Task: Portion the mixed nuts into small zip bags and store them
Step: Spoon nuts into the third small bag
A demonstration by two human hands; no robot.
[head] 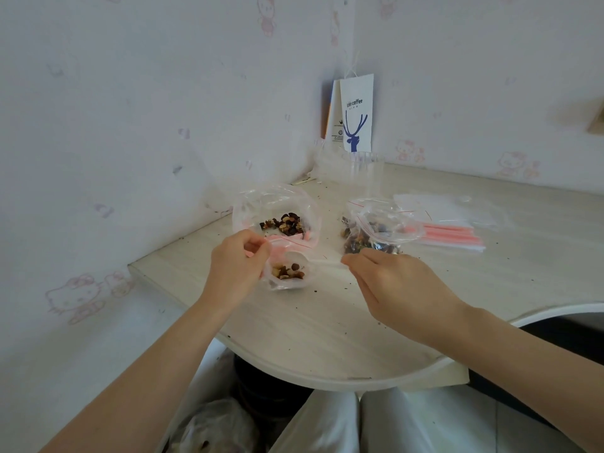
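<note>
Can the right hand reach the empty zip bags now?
Probably yes: the flat stack of empty pink-strip zip bags lies uncovered on the pale table, right of the right hand; that hand pinches a white plastic spoon, though.

Both forearms [147,371] show bare, from the lower corners of the frame up to the left hand [235,266] and the right hand [395,282] near the centre. At the bottom centre, pale off-white trousers [425,426] cover both legs.
</note>
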